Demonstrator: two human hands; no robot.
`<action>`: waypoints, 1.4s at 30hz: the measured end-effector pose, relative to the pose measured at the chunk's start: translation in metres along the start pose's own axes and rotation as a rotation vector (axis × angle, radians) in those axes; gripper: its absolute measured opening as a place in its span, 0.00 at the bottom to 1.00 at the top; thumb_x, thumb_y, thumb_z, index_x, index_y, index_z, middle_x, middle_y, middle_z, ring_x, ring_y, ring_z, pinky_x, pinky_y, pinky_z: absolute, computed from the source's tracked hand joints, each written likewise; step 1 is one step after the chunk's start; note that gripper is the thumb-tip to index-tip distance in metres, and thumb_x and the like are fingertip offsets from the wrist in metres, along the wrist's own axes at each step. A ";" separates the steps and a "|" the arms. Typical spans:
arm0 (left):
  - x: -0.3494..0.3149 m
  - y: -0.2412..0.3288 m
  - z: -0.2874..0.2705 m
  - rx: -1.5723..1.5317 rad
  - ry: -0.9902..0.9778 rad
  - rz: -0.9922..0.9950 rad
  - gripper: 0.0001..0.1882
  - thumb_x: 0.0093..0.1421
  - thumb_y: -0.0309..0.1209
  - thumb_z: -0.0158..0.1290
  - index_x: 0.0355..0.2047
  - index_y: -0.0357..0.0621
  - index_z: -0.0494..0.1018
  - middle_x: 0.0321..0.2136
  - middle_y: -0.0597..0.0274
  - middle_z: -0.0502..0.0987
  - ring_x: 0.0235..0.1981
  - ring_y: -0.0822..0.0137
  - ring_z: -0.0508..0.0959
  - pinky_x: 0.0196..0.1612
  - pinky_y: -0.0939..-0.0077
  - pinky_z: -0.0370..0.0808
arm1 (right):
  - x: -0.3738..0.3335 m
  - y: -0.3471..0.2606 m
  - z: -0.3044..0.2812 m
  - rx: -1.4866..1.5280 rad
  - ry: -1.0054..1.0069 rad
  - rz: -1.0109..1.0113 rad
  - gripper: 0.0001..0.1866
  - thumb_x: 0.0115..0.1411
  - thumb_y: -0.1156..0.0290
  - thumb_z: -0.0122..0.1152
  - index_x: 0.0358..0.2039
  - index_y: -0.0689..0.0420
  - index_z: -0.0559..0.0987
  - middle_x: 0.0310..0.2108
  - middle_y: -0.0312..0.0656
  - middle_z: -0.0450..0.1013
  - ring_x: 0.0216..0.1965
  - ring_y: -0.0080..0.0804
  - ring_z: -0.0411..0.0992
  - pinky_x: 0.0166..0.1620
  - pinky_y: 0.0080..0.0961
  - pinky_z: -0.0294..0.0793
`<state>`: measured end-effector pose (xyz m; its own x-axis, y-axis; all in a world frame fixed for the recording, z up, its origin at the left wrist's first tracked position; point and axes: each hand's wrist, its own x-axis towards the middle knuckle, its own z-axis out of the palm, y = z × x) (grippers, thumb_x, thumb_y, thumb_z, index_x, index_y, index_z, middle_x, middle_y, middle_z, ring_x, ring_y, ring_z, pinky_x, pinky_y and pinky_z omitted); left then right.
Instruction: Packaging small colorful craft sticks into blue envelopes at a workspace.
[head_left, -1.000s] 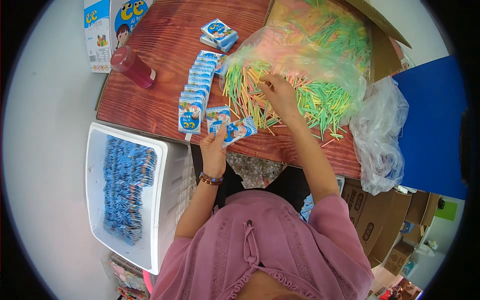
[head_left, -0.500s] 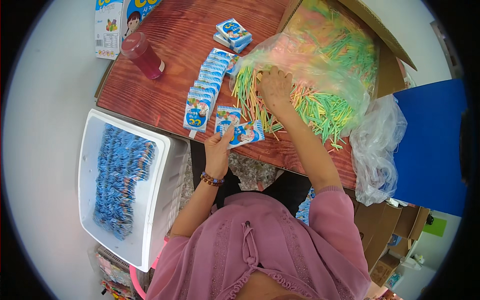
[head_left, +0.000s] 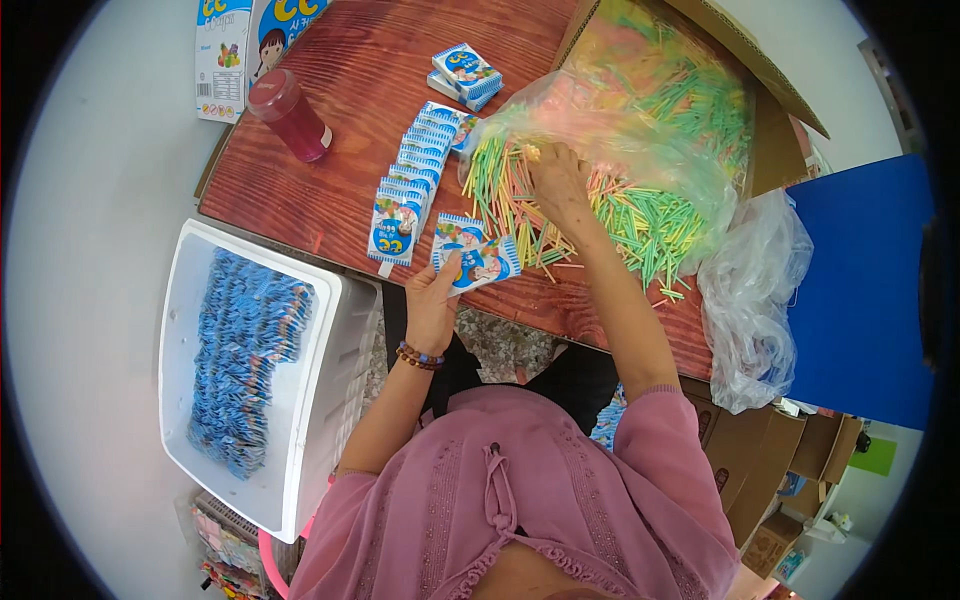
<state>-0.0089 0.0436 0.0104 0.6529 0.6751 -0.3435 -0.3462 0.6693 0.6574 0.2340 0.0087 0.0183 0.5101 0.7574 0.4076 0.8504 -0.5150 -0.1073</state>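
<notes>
My left hand [head_left: 433, 300] is closed on blue-and-white sachets [head_left: 487, 268] at the table's near edge, thumb on top. One of them overlaps another sachet [head_left: 457, 230] lying at an angle behind it. My right hand [head_left: 563, 185] reaches into a heap of thin pastel sticks [head_left: 645, 230], coloured green, yellow and pink. Its fingers are curled down among the sticks, with some at the fingertips; how many is hidden. Left of the heap, an overlapping row of similar sachets [head_left: 408, 185] runs away from me.
Clear plastic sheeting [head_left: 620, 150] partly covers the sticks, which spill from a cardboard box [head_left: 785, 130]. Two stacked small packs [head_left: 467, 72] and a red-pink jar [head_left: 290, 115] stand on the wooden table [head_left: 360, 60]. A white bin [head_left: 335, 330] holding blue sachets is at left.
My right hand has shifted slightly right and nearer within the sticks, its fingers more curled. The sachets in my left hand have tilted and moved a little left.
</notes>
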 end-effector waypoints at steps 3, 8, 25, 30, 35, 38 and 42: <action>0.002 0.005 -0.010 -0.053 -0.029 -0.028 0.10 0.62 0.31 0.55 0.36 0.35 0.77 0.36 0.59 0.80 0.35 0.72 0.80 0.36 0.76 0.77 | -0.001 -0.001 -0.023 0.420 -0.241 0.170 0.13 0.65 0.66 0.46 0.42 0.62 0.73 0.36 0.50 0.74 0.36 0.43 0.73 0.39 0.37 0.71; 0.003 0.005 -0.004 -0.050 -0.010 -0.049 0.10 0.63 0.32 0.53 0.38 0.37 0.76 0.36 0.60 0.80 0.33 0.72 0.80 0.32 0.76 0.76 | -0.016 0.018 -0.031 1.236 -0.132 0.415 0.12 0.68 0.68 0.44 0.43 0.61 0.71 0.35 0.44 0.75 0.36 0.33 0.75 0.40 0.32 0.74; 0.004 -0.010 0.030 -0.176 -0.059 0.008 0.11 0.66 0.35 0.50 0.37 0.41 0.75 0.37 0.64 0.80 0.36 0.73 0.79 0.37 0.78 0.75 | -0.054 -0.092 -0.099 1.818 0.371 0.496 0.19 0.69 0.67 0.39 0.49 0.71 0.69 0.48 0.50 0.71 0.51 0.34 0.68 0.59 0.33 0.62; 0.003 -0.014 0.032 -0.179 -0.083 0.010 0.12 0.66 0.36 0.49 0.38 0.40 0.75 0.38 0.63 0.79 0.39 0.72 0.78 0.42 0.75 0.76 | -0.061 -0.104 -0.092 1.831 0.410 0.533 0.21 0.69 0.64 0.39 0.51 0.69 0.69 0.52 0.48 0.69 0.51 0.30 0.67 0.54 0.27 0.64; 0.004 -0.016 0.036 -0.171 -0.076 0.035 0.15 0.67 0.38 0.47 0.41 0.39 0.74 0.38 0.62 0.79 0.38 0.70 0.77 0.43 0.72 0.74 | -0.070 -0.109 -0.085 1.687 0.334 0.528 0.18 0.70 0.66 0.37 0.55 0.64 0.62 0.56 0.46 0.67 0.60 0.31 0.59 0.61 0.28 0.55; 0.009 -0.022 0.029 -0.184 -0.117 0.057 0.16 0.67 0.39 0.47 0.43 0.39 0.74 0.41 0.62 0.78 0.41 0.68 0.77 0.47 0.70 0.73 | -0.075 -0.114 -0.087 1.726 0.300 0.454 0.17 0.70 0.66 0.38 0.54 0.62 0.62 0.58 0.47 0.65 0.62 0.31 0.57 0.62 0.28 0.55; 0.009 -0.015 0.033 -0.277 -0.150 0.039 0.13 0.67 0.35 0.47 0.40 0.38 0.75 0.41 0.60 0.78 0.43 0.70 0.78 0.50 0.70 0.75 | -0.075 -0.115 -0.088 1.743 0.310 0.441 0.17 0.69 0.65 0.39 0.50 0.63 0.67 0.58 0.46 0.64 0.50 0.26 0.64 0.54 0.23 0.62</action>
<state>0.0242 0.0297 0.0196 0.7205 0.6623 -0.2056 -0.5295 0.7168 0.4536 0.0868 -0.0241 0.0800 0.8422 0.4995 0.2031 -0.0731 0.4789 -0.8748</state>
